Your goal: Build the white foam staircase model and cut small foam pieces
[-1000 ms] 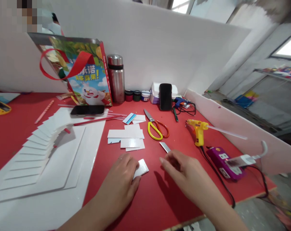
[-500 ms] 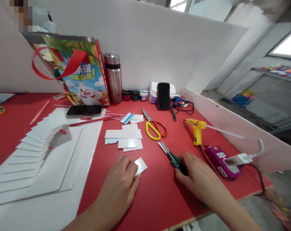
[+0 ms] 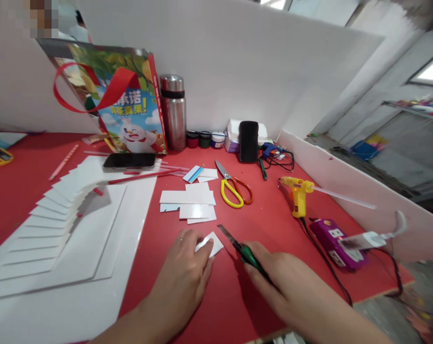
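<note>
- Red table (image 3: 220,306) under both hands, w/ white partition (image 3: 220,62) beyond; rm w/ shelf (image 3: 417,111) far off to R of the R hand.
- L hand (image 3: 186,267): fingers + thumb pinching 1 sm. white pc (image 3: 217,243) on the table, at its fingertips, between the 2 hands.
- R hand (image 3: 283,282): gripping 1 green cutter (image 3: 251,259), blade out.
- Ahead of L hand: overlapping card strips (image 3: 188,197), approx 5, exact no. unclear; 2 sm. cards (image 3: 194,175) farther on.
- L of L hand: 1 fan of white slats (image 3: 55,215), too many overlaps to count.
- Ahead of R hand, a bit L: 1 pr scissors (image 3: 226,177); way beyond, 3 paint jars (image 3: 205,140).
- R of R hand: 1 yellow glue gun (image 3: 298,193), 1 purple power strip (image 3: 336,243).
- Cutter's long axis diagonal: butt in R palm, blade tip fwd + L, near pc's far corner; contact unclear.
- Pc skewed, 1 corner twd R hand.
</note>
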### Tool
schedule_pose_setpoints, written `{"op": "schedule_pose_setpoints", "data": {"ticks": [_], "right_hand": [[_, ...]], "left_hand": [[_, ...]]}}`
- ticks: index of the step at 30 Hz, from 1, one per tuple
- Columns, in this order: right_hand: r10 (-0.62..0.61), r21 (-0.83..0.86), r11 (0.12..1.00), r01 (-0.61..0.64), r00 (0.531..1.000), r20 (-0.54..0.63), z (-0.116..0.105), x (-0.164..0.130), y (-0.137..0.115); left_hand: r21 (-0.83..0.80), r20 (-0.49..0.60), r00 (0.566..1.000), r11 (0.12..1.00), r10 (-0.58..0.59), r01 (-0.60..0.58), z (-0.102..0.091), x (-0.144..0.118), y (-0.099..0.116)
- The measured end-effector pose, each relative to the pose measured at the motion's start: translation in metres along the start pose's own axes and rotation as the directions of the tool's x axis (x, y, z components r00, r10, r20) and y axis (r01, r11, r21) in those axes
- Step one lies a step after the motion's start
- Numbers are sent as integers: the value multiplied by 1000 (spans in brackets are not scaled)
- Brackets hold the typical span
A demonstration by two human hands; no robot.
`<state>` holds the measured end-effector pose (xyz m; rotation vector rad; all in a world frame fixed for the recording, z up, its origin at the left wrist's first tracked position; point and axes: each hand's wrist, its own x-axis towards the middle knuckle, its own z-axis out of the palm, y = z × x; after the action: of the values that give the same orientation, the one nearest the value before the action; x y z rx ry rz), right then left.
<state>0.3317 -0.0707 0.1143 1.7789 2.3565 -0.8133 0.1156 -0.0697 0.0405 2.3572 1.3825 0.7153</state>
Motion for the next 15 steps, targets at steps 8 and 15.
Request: {"op": "schedule_pose_setpoints", "data": {"ticks": [8, 15], "right_hand": [[30, -153, 988, -24, 999, 35, -3, 16, -17], [11, -223, 975, -2, 999, 42, -2, 20, -20]], "left_hand": [[27, 14, 1000, 1000, -8, 7, 2, 1, 1], [31, 11, 1000, 1000, -3, 2, 2, 2, 1]]}}
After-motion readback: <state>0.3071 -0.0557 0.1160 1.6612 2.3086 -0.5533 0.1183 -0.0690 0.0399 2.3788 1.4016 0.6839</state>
